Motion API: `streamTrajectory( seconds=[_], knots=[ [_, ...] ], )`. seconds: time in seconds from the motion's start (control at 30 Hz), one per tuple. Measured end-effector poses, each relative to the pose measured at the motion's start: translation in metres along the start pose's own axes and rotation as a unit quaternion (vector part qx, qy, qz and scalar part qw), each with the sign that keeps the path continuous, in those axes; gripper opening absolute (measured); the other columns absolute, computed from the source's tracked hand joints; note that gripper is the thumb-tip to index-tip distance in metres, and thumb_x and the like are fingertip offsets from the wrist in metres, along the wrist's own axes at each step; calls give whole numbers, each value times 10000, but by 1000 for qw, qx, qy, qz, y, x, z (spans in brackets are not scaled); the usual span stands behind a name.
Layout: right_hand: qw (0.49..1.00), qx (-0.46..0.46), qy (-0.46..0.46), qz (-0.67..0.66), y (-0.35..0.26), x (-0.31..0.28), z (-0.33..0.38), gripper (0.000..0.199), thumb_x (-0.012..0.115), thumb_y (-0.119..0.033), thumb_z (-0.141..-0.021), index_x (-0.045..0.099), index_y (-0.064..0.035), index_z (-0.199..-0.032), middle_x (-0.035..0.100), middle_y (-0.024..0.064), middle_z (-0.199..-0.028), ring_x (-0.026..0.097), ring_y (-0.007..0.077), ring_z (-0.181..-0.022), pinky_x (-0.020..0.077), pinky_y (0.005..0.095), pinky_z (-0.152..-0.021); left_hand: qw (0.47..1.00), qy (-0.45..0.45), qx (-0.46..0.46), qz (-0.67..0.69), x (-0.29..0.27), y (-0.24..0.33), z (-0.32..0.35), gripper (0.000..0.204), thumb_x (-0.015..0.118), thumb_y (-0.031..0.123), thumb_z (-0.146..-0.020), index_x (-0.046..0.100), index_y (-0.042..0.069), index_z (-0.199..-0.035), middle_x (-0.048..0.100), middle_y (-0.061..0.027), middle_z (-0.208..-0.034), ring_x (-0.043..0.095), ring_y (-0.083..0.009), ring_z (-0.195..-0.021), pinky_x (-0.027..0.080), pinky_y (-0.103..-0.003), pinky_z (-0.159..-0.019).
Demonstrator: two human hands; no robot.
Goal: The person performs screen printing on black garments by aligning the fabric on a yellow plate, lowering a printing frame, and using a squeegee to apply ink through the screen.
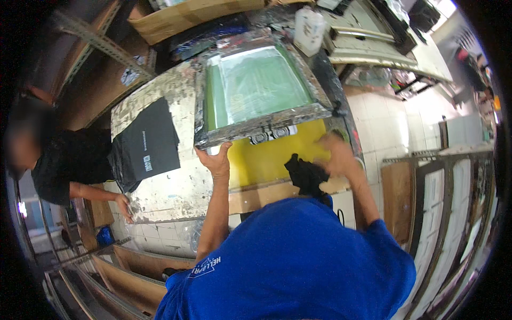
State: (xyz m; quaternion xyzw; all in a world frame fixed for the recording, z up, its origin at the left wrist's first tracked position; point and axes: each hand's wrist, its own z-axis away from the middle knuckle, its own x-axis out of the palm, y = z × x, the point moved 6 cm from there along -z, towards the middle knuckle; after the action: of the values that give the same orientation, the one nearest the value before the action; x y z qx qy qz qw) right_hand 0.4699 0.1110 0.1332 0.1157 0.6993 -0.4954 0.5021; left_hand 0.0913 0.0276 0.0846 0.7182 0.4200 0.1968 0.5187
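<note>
A screen-printing frame (pixel 250 126), with green mesh and whitish smears, is tilted up over a yellow board (pixel 250 165). My left hand (pixel 215 161) grips its near left corner, thumb on the near edge. Under the near rail, part of a black-and-white printed piece (pixel 273 134) shows; the frame hides the remainder. My right hand (pixel 340 156) is over the board's right side, blurred, fingers apart. Just left of it is a crumpled black cloth (pixel 305 176) at the board's near edge; whether the hand touches it is unclear.
Black printed bags (pixel 152 141) lie on the stained table (pixel 184 186) at left, beside another person (pixel 72 160) in black. A whitish plastic jug (pixel 309 31) stands behind the frame. Wooden racks (pixel 128 272) are at lower left, more frames (pixel 426 202) at right.
</note>
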Motion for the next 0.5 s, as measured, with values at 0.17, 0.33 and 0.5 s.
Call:
streamTrajectory(
  seconds=[0.17, 0.33, 0.5],
  knots=[
    [971, -197, -92, 99, -15, 107, 43, 513, 719, -208, -797, 649, -182, -1304, 566, 134, -1377, 498, 352, -1245, 426, 491, -1047, 999, -11, -33, 37, 10, 65, -32, 807, 915, 123, -672, 478, -13, -1337, 603, -123, -1210, 559, -241, -1106, 420, -365, -1010],
    [937, 61, 85, -332, 22, 122, -18, 295, 588, -155, -953, 648, -58, -1225, 643, 105, -1244, 589, 316, -1117, 454, 462, -1017, 998, -25, -58, 4, 3, 74, -45, 832, 953, 147, -660, 467, -42, -1308, 612, -142, -1195, 575, -239, -1075, 459, -356, -983],
    [415, 237, 167, -862, -4, 144, -121, 485, 459, -444, -996, 584, -89, -1301, 668, 109, -1204, 621, 311, -1100, 458, 477, -1010, 999, -21, -35, -9, 5, 93, -47, 1018, 963, 128, -599, 395, -19, -1431, 515, -168, -1353, 512, -255, -1221, 404, -372, -1086]
  ],
)
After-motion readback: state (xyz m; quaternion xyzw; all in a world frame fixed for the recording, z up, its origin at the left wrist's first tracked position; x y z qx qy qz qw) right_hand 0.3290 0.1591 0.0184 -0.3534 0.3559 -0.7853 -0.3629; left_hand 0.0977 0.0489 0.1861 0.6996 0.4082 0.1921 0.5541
